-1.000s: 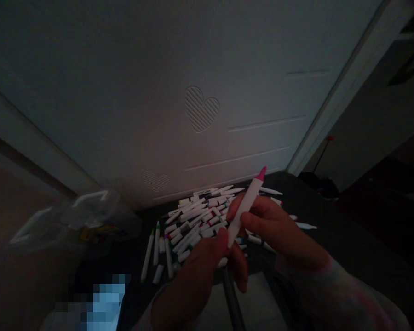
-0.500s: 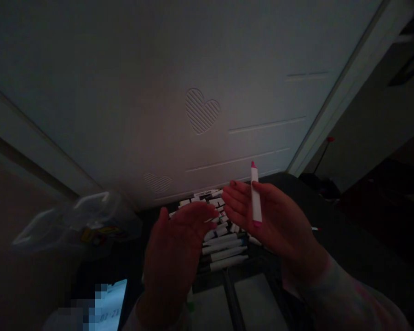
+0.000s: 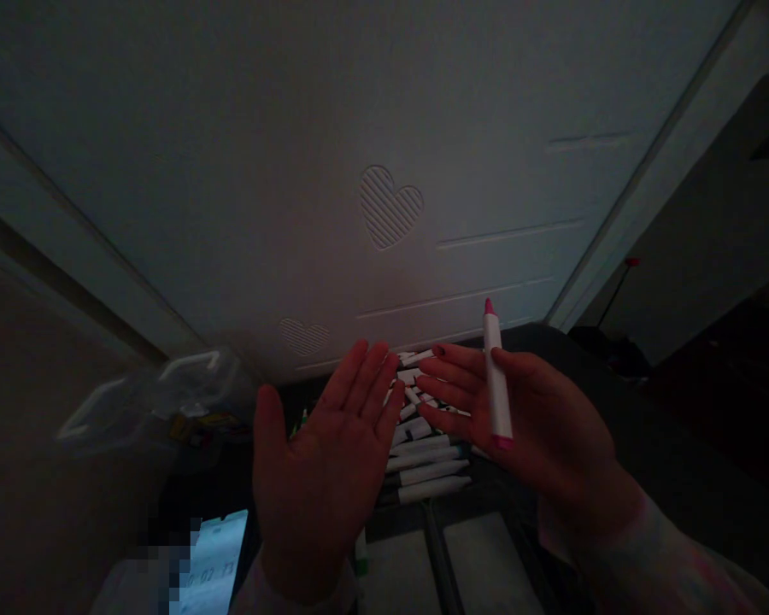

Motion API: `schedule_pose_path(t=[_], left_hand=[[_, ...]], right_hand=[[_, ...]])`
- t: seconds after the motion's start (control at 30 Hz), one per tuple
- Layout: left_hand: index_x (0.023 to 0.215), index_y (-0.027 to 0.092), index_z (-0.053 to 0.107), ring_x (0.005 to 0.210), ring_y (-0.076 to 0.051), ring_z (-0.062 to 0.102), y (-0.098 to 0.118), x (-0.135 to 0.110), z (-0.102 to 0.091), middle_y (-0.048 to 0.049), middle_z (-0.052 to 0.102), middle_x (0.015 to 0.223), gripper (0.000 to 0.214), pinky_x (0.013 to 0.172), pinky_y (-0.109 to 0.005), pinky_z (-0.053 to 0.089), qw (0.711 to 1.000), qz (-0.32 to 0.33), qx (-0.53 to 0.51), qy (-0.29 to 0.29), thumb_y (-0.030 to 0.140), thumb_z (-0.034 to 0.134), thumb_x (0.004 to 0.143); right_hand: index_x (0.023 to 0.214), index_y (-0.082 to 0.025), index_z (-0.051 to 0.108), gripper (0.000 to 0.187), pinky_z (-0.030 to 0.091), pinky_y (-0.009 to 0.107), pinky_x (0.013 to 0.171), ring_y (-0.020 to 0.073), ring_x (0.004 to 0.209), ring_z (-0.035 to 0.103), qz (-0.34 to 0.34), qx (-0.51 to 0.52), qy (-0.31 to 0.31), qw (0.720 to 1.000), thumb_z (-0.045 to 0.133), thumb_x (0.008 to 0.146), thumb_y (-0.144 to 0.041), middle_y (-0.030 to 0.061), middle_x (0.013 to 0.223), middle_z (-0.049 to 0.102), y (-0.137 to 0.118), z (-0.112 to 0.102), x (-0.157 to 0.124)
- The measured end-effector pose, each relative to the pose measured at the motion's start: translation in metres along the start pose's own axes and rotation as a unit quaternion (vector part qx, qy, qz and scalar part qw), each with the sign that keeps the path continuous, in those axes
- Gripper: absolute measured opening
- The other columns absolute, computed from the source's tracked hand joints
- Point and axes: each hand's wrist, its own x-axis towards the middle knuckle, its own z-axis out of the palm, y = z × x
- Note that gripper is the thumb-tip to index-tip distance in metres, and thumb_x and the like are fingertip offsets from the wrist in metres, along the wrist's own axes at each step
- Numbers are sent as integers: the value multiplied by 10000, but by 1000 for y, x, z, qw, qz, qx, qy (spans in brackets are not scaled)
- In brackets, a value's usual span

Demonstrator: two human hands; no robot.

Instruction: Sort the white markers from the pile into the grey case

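My left hand [image 3: 330, 465] is open, palm up, with its fingers stretched out and nothing in it. My right hand [image 3: 538, 418] is also turned palm up, fingers extended, and the thumb presses a white marker with pink ends [image 3: 498, 384] against the palm. The marker stands slanted, its pink tip pointing up and away. Behind and between my hands lies a pile of white markers [image 3: 431, 468], the nearer ones side by side in a row. My hands hide part of the pile.
A clear plastic box with a handle [image 3: 196, 418] stands at the left. In front of it a lit phone [image 3: 214, 559] shows digits. Two pale flat panels [image 3: 397, 572] in a dark frame lie nearest me. A white door with carved hearts [image 3: 390, 207] rises behind the dark surface.
My left hand has opened flatter, its fingers now stretched up and the palm showing fully. My right hand keeps the pink marker, shifted slightly right in view. The camera view has turned a little left.
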Motion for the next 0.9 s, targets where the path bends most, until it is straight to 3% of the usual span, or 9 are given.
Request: schedule_pose_path(t=[0.23,0.37,0.43,0.53,0.67,0.9], left_hand=[[1221,196,499,1302,-163,259,-1,-3,2,-11,455,1322,690,1083,-299,172,998,-23,-7,-52,636,185,791],[1181,193,529,1280,-180,298,0,-3,1,-30,478,1301,660,1067,-306,205,998,-32,-18,-58,624,218,790],[1090,176,580,1211,-203,392,1,-4,2,-63,552,1207,586,1036,-329,266,998,-37,-35,-43,578,265,802],[869,166,602,927,-184,547,0,-5,4,-56,617,895,390,886,-345,399,997,-40,-63,-6,460,353,808],[681,168,478,619,-109,454,-1,-8,10,9,449,650,206,620,-274,398,997,-41,-70,18,354,435,756],[600,179,326,552,-94,342,-4,-16,19,37,290,580,258,564,-247,329,997,-48,-57,-38,351,488,702]], right_hand=[[941,-126,658,269,462,330,844,191,960,602,3,-12,-16,1000,475,782,-242,81,1009,665,3,1,-1],[869,-133,659,209,465,231,599,110,662,591,-18,-30,4,999,512,772,-245,53,805,665,6,-1,1],[804,-134,644,179,366,177,457,53,485,456,-29,-40,6,999,507,783,-248,6,625,579,7,-3,2],[731,-144,608,146,253,164,411,36,437,313,-9,-59,-6,998,527,778,-257,-37,527,429,9,-2,0],[685,-156,565,137,237,182,432,43,442,279,5,-89,-23,996,555,761,-269,-45,519,381,11,2,-5],[612,-159,460,226,235,182,433,54,446,264,17,-72,-90,993,530,777,-298,-45,503,363,18,12,-5]])
